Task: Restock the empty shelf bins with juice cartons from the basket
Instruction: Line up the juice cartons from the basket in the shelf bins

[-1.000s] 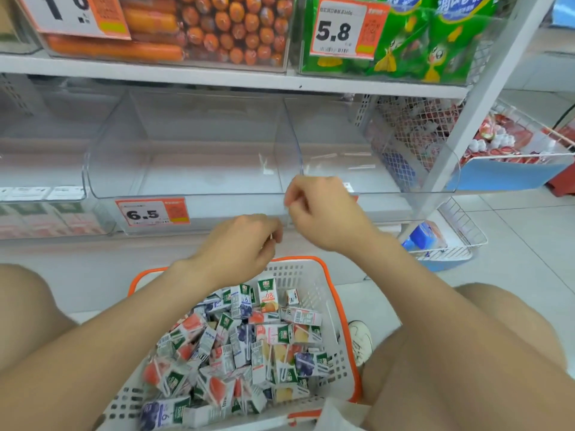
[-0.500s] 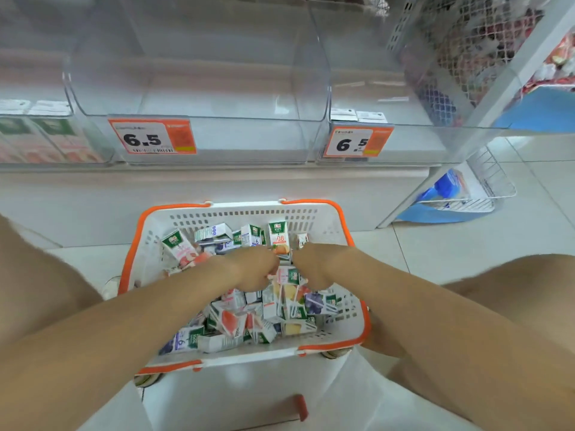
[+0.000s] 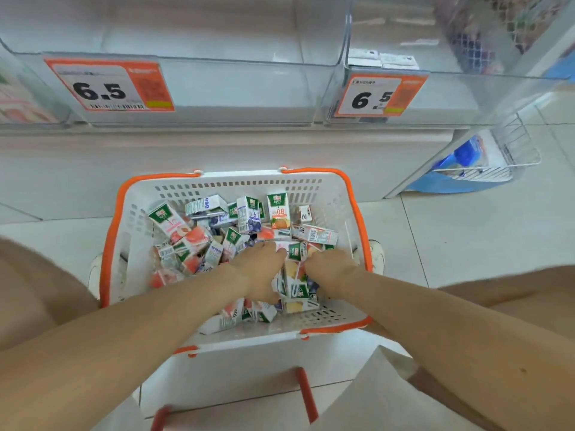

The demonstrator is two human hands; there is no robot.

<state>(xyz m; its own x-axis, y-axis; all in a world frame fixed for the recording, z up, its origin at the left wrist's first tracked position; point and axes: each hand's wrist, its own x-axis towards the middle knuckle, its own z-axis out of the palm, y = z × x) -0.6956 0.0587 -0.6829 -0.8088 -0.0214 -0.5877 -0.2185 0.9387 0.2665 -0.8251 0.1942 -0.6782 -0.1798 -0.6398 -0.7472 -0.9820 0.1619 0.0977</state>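
Observation:
A white basket with an orange rim stands on the floor in front of me, heaped with small juice cartons. Both my hands are down in the heap near its right side. My left hand reaches toward a green-topped carton, fingertips against it. Just right of that carton, my right hand has its fingers dug into the pile and hidden. Above the basket, two clear shelf bins stand bare inside: one on the left, one on the right, each with a 6.5 price tag.
A further bin at the far left holds pink-printed cartons. A wire rack with a blue pack sits low on the right by the shelf post. My knees flank the basket; its red handle hangs at the near side.
My hands dropped from the shelf bin's front edge into the basket and now dig deeper into the cartons. My view tilted down and moved closer.

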